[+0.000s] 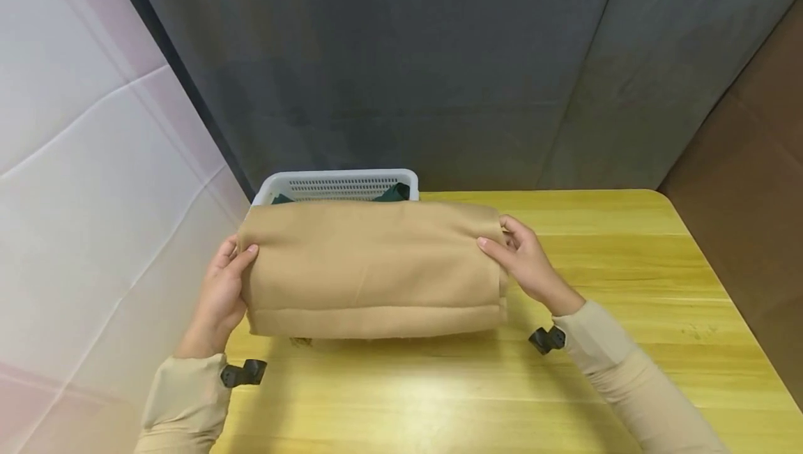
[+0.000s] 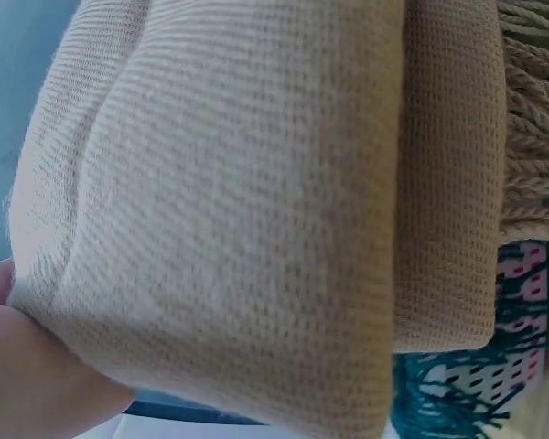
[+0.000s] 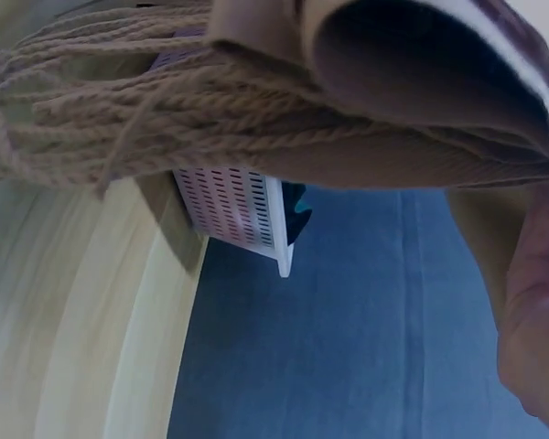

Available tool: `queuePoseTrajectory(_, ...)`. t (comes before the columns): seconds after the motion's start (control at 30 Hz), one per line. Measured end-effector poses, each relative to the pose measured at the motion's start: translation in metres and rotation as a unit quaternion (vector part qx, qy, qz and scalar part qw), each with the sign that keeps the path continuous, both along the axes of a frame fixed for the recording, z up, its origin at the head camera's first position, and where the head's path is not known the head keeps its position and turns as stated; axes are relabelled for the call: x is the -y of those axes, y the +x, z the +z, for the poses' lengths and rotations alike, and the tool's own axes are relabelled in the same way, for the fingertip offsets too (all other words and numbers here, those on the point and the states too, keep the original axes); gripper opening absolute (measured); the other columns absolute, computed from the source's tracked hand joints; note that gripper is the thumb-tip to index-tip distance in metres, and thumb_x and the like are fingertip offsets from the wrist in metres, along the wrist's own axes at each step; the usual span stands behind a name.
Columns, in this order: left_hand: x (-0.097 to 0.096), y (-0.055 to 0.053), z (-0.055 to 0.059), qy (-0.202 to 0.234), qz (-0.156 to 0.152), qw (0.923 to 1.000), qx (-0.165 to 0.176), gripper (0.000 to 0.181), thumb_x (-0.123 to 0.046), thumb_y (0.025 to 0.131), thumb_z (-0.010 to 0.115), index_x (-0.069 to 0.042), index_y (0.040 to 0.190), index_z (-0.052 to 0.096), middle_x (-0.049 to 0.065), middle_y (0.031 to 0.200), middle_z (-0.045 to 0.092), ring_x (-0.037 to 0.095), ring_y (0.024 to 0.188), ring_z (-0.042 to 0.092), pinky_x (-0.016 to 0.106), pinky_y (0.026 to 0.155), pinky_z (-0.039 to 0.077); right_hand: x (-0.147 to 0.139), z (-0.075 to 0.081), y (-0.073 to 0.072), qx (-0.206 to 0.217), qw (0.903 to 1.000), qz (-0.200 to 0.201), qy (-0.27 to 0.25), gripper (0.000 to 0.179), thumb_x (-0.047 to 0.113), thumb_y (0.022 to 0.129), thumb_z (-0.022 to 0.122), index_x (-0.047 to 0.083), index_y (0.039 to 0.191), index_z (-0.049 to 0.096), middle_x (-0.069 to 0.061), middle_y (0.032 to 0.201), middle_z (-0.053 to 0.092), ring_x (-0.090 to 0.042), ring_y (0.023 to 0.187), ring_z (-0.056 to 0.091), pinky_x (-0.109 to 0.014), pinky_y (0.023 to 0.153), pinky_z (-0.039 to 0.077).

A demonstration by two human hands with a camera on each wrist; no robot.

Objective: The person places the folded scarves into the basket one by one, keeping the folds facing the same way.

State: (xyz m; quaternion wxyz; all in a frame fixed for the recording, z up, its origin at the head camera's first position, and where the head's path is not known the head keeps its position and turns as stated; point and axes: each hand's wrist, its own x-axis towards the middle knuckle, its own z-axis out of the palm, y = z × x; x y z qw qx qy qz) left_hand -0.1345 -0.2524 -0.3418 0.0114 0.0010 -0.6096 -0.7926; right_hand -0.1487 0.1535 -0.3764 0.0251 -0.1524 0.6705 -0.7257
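A folded tan scarf (image 1: 370, 266) is held up level between both hands, in front of a white basket (image 1: 351, 176). My left hand (image 1: 222, 293) pinches its left edge, thumb on the near face. At the right edge my right hand (image 1: 527, 262) grips it the same way, fingers behind the cloth. In the left wrist view the knitted weave of the scarf (image 2: 238, 201) fills most of the picture, over layered folds. Twisted fringe (image 3: 146, 110) hangs from the scarf in the right wrist view, beside the perforated basket (image 3: 229, 206).
Dark green fringed cloth (image 1: 394, 193) shows inside the basket, which stands at the back left of the wooden table (image 1: 627, 266). A grey panel (image 1: 401, 77) rises behind the table, a white sheet (image 1: 94, 161) on the left, a brown panel (image 1: 753, 140) on the right.
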Motion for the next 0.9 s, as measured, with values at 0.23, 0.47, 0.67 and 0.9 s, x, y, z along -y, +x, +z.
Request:
queuePoseTrajectory(0.23, 0.011, -0.019, 0.006, 0.02, -0.001, 0.9998, 0.009, 0.011, -0.011, 0.09, 0.05, -0.017, 0.099, 0.053, -0.006, 0.089, 0.055, 0.006, 0.071, 0.055, 0.019, 0.059, 0.044, 0.011, 0.001, -0.015, -0.01, 0.9998, 0.004, 0.019, 0.028, 0.012, 0.088, 0.054, -0.001, 0.112, 0.046, -0.013, 0.089, 0.055, -0.019, 0.072, 0.06, -0.033, 0.059, 0.051)
queuePoseTrajectory(0.47, 0.02, -0.04, 0.008, 0.023, 0.018, 0.9985, 0.047, 0.011, -0.012, 0.089, 0.053, -0.017, 0.099, 0.052, -0.007, 0.086, 0.057, 0.006, 0.07, 0.055, 0.019, 0.059, 0.045, 0.025, 0.003, -0.029, 0.002, 0.9999, 0.008, 0.006, 0.031, 0.012, 0.088, 0.055, -0.001, 0.114, 0.046, -0.013, 0.095, 0.056, -0.019, 0.077, 0.061, -0.033, 0.063, 0.051)
queuePoseTrajectory(0.67, 0.025, -0.054, 0.008, 0.003, 0.04, 0.9964, 0.075, 0.012, -0.015, 0.09, 0.051, -0.019, 0.101, 0.05, -0.008, 0.089, 0.054, 0.005, 0.07, 0.054, 0.018, 0.059, 0.044, 0.038, 0.002, -0.042, 0.016, 0.9996, 0.012, -0.02, 0.026, 0.011, 0.087, 0.055, 0.0, 0.11, 0.046, -0.011, 0.087, 0.057, -0.017, 0.072, 0.06, -0.031, 0.061, 0.051)
queuePoseTrajectory(0.9, 0.03, -0.069, 0.009, -0.02, 0.055, 0.9947, 0.084, 0.009, -0.015, 0.091, 0.048, -0.02, 0.099, 0.05, -0.008, 0.093, 0.051, 0.005, 0.071, 0.053, 0.018, 0.059, 0.043, 0.049, 0.001, -0.057, 0.014, 0.9994, 0.008, -0.03, 0.02, 0.011, 0.087, 0.055, 0.001, 0.103, 0.047, -0.01, 0.085, 0.056, -0.017, 0.072, 0.06, -0.03, 0.06, 0.05)
